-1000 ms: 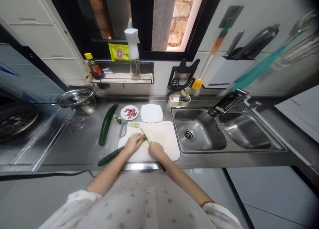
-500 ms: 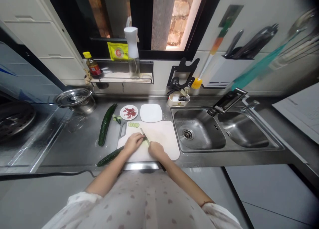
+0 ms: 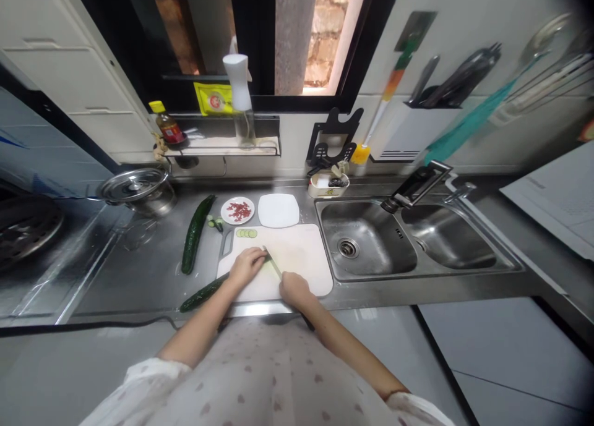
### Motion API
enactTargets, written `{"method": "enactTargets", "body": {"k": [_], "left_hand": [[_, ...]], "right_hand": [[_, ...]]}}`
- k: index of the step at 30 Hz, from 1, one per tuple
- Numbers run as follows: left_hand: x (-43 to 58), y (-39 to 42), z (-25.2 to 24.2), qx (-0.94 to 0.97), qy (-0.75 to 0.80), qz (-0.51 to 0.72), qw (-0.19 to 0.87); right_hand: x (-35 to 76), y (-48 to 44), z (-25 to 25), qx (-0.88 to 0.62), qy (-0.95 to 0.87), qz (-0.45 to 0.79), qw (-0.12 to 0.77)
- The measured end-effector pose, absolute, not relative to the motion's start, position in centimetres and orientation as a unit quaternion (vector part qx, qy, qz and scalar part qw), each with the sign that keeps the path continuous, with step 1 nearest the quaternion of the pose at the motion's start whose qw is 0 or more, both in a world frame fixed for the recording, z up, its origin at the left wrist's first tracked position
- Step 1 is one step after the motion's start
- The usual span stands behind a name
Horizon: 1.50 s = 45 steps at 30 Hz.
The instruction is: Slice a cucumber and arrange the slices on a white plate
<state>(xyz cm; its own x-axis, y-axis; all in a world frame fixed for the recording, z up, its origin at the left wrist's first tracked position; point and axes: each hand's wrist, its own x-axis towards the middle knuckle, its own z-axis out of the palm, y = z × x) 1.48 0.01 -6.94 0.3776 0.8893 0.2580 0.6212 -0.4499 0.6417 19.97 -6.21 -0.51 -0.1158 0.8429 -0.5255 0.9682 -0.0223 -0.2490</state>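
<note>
A long dark green cucumber (image 3: 202, 293) lies aslant over the near left edge of the white cutting board (image 3: 306, 247) and passes under my left wrist. My left hand (image 3: 247, 267) is closed over it, fingers bent and pressed down, hiding that part. The knife (image 3: 273, 263) is in my right hand (image 3: 294, 289), its blade slanting up and left to my left fingertips; its handle is hidden in the fist. Several thin cucumber slices (image 3: 246, 233) overlap at the board's far left corner. A second, whole cucumber (image 3: 195, 234) rests on the counter left of the board.
Behind the board stand a small plate with chopped red bits (image 3: 227, 211) and a white square plate (image 3: 278, 210). Small cucumber ends (image 3: 215, 222) lie near them. A lidded steel pot (image 3: 139, 191) is at the back left. To the right is a double sink (image 3: 366, 271) with a faucet (image 3: 413, 188).
My right hand has drawn the knife slightly down and to the right, toward me. My left hand stays in place on the cucumber. The view has shifted slightly.
</note>
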Motion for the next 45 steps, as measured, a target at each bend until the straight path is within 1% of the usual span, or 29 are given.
{"method": "enactTargets", "body": {"k": [7,20,26,31,34,37,41,45], "left_hand": [[1.4,0.1,-7.1,0.799,0.472,0.297,0.227],[1.4,0.0,-6.5,0.807,0.472,0.282,0.216],[1.5,0.1,-6.0,0.812,0.476,0.261,0.213],[1.4,-0.4,-5.0,0.807,0.491,0.233,0.232],[1.2,-1.0,-4.8,0.798,0.502,0.235,0.239],[0.9,-1.4,-5.1,0.773,0.533,0.26,0.225],[0.6,-1.2,-5.6,0.709,0.584,0.337,0.206],[0.6,-0.4,-4.9,0.644,0.603,0.408,0.236]], "right_hand": [[19.9,-6.0,-0.4,0.66,0.684,-0.291,0.112],[18.6,-3.2,0.7,0.668,0.671,-0.312,0.079],[20.0,-3.4,0.4,0.661,0.671,-0.328,0.074],[21.3,-4.2,0.5,0.656,0.678,-0.325,0.073],[22.0,-4.4,1.2,0.659,0.684,-0.304,0.079],[22.7,-4.5,2.0,0.664,0.698,-0.254,0.085],[23.5,-4.7,2.3,0.676,0.712,-0.173,0.085],[24.1,-4.9,2.3,0.672,0.73,-0.103,0.066]]}}
